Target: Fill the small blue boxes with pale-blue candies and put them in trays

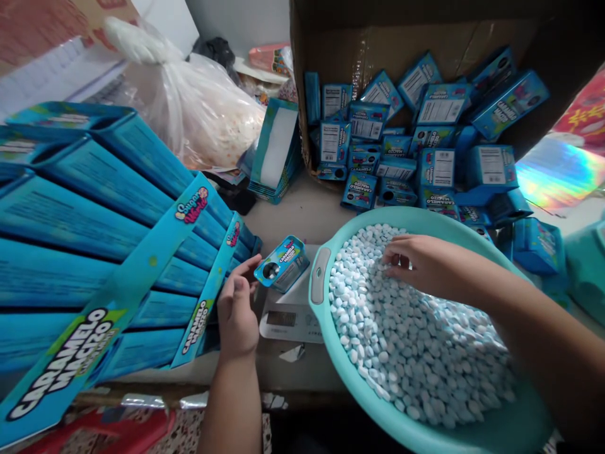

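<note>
A small blue candy box [287, 268] with a round hole at its near end rests on the white scale [309, 329]. Just left of that box is my left hand [239, 309], palm up, fingers apart, fingertips near or against the box's side; nothing is in its grasp. My right hand [406, 258] reaches into a large turquoise bowl [338, 353] and touches the pale blue and white candies [401, 353]. Its fingers are curled in a pinch, and whatever may be between them is too small to make out.
Tall blue display cartons [155, 252] fill the left side. Many blue boxes [442, 104] lie in a cardboard carton [378, 44] behind the bowl, some spilling out on the right. A knotted plastic bag [198, 107] and stacked blue-edged cards [278, 148] stand at the back.
</note>
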`<action>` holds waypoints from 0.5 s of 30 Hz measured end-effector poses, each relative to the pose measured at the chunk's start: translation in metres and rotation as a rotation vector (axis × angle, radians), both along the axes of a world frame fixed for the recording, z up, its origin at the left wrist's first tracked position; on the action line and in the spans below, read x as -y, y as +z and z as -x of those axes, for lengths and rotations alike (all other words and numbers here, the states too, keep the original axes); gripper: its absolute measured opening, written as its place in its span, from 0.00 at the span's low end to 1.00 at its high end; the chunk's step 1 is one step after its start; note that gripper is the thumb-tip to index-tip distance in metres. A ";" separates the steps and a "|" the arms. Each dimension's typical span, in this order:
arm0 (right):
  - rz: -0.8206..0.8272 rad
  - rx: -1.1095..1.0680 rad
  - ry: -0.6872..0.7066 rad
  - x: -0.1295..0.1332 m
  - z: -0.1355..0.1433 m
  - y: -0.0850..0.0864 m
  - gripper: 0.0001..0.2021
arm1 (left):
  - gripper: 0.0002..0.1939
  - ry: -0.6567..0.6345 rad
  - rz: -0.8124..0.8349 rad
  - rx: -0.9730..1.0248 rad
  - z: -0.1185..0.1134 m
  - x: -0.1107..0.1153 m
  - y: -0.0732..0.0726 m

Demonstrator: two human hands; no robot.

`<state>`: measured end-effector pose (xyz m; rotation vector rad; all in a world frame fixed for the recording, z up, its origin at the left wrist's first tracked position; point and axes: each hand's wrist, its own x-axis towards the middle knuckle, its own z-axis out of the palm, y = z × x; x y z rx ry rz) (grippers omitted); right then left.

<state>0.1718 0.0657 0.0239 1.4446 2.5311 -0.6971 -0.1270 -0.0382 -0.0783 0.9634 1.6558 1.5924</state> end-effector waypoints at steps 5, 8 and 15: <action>0.029 0.005 -0.009 -0.001 0.000 0.000 0.08 | 0.34 -0.043 -0.005 -0.018 0.002 0.001 -0.002; 0.019 -0.004 -0.002 -0.001 0.000 0.000 0.07 | 0.30 -0.129 -0.050 -0.184 -0.004 0.001 -0.002; 0.021 -0.028 0.007 -0.001 -0.001 0.005 0.11 | 0.33 0.007 -0.396 -1.097 -0.036 -0.003 0.056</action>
